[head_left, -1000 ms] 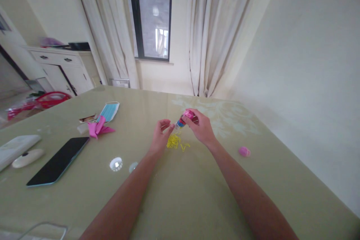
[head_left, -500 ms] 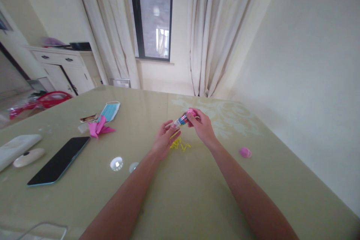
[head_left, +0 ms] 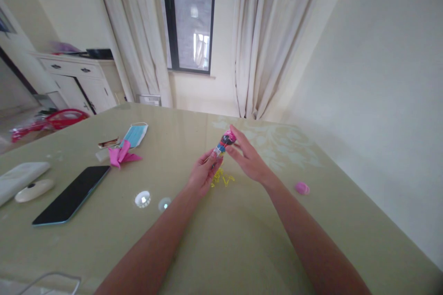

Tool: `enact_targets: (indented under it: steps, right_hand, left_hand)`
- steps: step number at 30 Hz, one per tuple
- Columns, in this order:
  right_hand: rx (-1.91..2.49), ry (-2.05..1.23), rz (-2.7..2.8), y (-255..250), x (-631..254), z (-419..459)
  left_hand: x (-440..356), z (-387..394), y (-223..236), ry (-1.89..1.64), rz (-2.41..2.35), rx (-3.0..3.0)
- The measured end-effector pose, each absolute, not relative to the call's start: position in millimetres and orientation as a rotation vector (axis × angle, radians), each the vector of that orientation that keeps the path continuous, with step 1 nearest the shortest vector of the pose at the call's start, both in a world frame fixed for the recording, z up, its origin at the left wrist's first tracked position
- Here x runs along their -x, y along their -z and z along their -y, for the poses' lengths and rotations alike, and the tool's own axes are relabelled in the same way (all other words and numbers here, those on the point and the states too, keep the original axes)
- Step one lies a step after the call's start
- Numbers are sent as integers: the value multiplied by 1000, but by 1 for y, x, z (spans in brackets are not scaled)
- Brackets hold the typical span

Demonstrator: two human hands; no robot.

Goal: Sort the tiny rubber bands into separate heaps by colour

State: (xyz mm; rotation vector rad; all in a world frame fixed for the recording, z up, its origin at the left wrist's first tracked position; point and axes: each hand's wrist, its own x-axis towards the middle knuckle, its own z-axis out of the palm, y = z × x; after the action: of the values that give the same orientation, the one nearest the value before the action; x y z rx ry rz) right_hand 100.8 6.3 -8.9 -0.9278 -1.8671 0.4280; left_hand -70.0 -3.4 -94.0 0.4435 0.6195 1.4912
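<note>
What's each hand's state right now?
Left hand: closed, holding the lower end of the clear multicoloured tube.
Right hand: open at the tube's pink end; contact can't be told.

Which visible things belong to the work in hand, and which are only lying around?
In the work:
multicoloured tube, gripped by the left hand
right hand, at its pink end
yellow bits nearby, probably

Seemingly only lying about, among others:
blue mask
pink folded piece
flat black-screened device
pale oval object
pink roundish thing, role unclear
</note>
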Motion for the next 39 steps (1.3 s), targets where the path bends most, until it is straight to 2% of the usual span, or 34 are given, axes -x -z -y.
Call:
enact_targets:
  steps: [4, 8, 13, 22, 26, 39]
  right_hand:
    - [953, -483, 1779, 13, -93, -10]
    - [930, -689, 1764, 19, -87, -15]
    - [990, -710, 1612, 15, -92, -20]
    - [935, -854, 1550, 16, -100, -27]
    - [889, -941, 1525, 16, -100, -28]
    - [977, -824, 1552, 27, -99, -31]
  left_hand:
    - [70, 4, 94, -1498, -623, -412]
    - [72, 3, 95, -1521, -645, -356]
    - [66, 4, 97, -1568, -665, -388]
    - [48, 25, 97, -1605, -807, -1004]
    - [47, 30, 97, -1672, -868, -1093]
    - [34, 29, 95, -1603, -792, -1116]
